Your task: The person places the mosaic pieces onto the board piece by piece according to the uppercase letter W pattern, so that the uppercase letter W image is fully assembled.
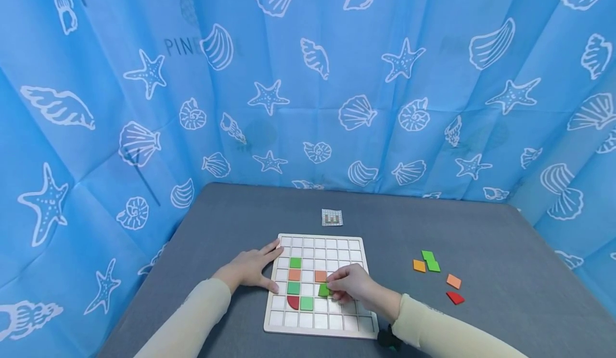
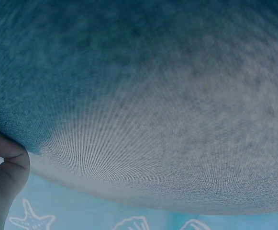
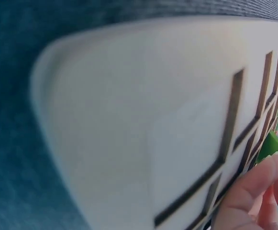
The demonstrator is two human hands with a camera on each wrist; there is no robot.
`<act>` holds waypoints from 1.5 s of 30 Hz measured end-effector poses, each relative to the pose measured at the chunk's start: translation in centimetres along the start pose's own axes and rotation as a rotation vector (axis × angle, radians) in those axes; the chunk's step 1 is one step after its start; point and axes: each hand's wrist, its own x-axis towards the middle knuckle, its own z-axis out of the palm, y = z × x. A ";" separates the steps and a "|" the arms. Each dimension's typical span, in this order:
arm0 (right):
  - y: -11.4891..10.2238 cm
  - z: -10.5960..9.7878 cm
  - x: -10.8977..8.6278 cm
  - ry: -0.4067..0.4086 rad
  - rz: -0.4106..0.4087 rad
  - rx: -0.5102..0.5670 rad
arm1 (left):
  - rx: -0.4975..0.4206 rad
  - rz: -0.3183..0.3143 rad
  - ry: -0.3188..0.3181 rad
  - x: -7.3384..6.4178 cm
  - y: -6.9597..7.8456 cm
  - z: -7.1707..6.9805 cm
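A white square-grid board (image 1: pixel 298 330) lies on the grey table. My left hand (image 1: pixel 252 267), fingers spread, rests along its left edge. Between thumb and fingers my right hand (image 1: pixel 356 284) pinches a green tile (image 1: pixel 323 290), set over a cell near the board's middle. The same green tile (image 3: pixel 271 145) shows slightly tilted in the right wrist view. In one column sit a green square (image 1: pixel 295 263), an orange square (image 1: pixel 294 275), a darker green square (image 1: pixel 293 288) and a red quarter-round (image 1: pixel 293 303). A light green square (image 1: pixel 306 303) adjoins the red one. Another orange square (image 1: pixel 320 276) lies above the held tile.
Right of the board lie loose pieces: two green tiles (image 1: pixel 433 266), a yellow-orange tile (image 1: pixel 419 265), a peach tile (image 1: pixel 454 281) and a red piece (image 1: pixel 454 297). Behind the board is a small pattern card (image 1: pixel 332 218). A blue shell-print curtain (image 1: pixel 298 133) hangs behind the table.
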 end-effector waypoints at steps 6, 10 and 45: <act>-0.1 0.2 0.2 0.029 0.028 -0.011 | -0.006 0.002 -0.002 -0.1 0.0 0.0; -0.3 0.3 0.0 0.039 0.044 -0.005 | -0.006 -0.002 -0.006 -0.1 0.0 -0.1; 0.3 -3.9 -1.1 0.037 -0.061 0.016 | 0.008 -0.003 0.002 0.1 -0.1 0.2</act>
